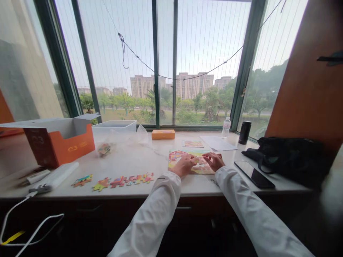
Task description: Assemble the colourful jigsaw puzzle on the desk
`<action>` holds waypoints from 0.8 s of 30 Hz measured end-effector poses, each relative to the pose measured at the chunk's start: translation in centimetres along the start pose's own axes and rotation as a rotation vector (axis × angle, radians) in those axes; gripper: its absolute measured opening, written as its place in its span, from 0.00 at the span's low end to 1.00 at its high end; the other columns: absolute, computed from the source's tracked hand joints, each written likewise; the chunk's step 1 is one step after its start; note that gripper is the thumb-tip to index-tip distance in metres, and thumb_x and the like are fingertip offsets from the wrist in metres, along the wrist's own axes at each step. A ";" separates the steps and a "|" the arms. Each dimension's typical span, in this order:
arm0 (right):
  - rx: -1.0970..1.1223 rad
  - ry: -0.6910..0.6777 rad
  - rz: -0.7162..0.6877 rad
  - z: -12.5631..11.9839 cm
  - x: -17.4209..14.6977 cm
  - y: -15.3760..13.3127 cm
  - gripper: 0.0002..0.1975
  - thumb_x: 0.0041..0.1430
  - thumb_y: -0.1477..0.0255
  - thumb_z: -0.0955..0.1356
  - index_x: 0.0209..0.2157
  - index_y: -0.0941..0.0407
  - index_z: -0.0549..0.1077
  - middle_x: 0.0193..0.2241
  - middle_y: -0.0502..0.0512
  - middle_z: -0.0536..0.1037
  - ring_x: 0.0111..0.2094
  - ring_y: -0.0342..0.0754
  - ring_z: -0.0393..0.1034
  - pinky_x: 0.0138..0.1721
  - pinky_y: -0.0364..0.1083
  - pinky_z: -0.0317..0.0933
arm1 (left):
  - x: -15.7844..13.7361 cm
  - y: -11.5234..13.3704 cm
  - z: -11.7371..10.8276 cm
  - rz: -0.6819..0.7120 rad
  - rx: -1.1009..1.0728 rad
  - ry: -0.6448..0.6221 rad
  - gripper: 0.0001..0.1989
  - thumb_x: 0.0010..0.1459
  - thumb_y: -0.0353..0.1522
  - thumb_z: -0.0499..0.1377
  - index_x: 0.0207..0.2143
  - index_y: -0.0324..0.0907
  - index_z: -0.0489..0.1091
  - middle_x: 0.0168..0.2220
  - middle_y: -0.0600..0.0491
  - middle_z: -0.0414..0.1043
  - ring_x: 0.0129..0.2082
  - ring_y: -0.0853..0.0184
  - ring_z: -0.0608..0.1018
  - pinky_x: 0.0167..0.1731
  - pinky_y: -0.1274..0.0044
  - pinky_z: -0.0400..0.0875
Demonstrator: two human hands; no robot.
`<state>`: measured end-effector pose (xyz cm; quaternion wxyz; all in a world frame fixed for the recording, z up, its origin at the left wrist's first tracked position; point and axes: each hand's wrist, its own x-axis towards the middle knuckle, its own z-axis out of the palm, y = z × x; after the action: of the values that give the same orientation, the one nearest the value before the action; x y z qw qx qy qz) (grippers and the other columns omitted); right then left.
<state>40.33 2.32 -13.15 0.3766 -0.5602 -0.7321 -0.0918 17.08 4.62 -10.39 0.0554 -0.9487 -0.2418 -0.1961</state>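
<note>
A colourful jigsaw puzzle [174,157] lies flat on the pale tabletop, partly covered by both hands. From the left, my left hand [184,165] reaches over its lower middle, fingers bent together and tips down on the picture. My right hand [215,162] is over the right part, its fingers curled and drawn together close to the left fingertips. Whatever lies between the fingers of either hand is too small to make out. Loose puzzle pieces [118,182] lie in a row left of my left forearm. A small picture card [193,144] is behind the puzzle.
An open orange box [72,146], a clear plastic bin [115,125] and a bagged bundle [105,149] stand left. Behind are a small orange box [163,134], white paper [218,143] and a bottle [226,126]. A phone [254,174], black cylinder [244,132] and black bag [292,159] are right.
</note>
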 end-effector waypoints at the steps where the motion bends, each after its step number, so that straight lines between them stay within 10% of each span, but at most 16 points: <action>1: -0.004 -0.005 0.004 0.0 0.1 -0.1 0.13 0.64 0.64 0.64 0.39 0.52 0.78 0.34 0.53 0.80 0.32 0.46 0.71 0.42 0.49 0.55 | -0.1 -0.1 0.1 0.001 -0.025 0.002 0.24 0.53 0.34 0.67 0.52 0.42 0.67 0.49 0.45 0.71 0.47 0.60 0.74 0.48 0.70 0.70; 24: 0.022 -0.168 0.111 0.4 -0.2 -0.1 0.08 0.55 0.62 0.70 0.32 0.49 0.79 0.32 0.48 0.79 0.30 0.44 0.69 0.41 0.47 0.56 | 1.1 -0.4 0.5 0.025 -0.047 -0.080 0.15 0.50 0.28 0.65 0.43 0.46 0.77 0.44 0.52 0.77 0.42 0.62 0.77 0.46 0.73 0.68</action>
<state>40.12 2.35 -13.53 0.3245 -0.6015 -0.7298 -0.0152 17.92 5.58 -10.37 0.0260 -0.9598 -0.2272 -0.1630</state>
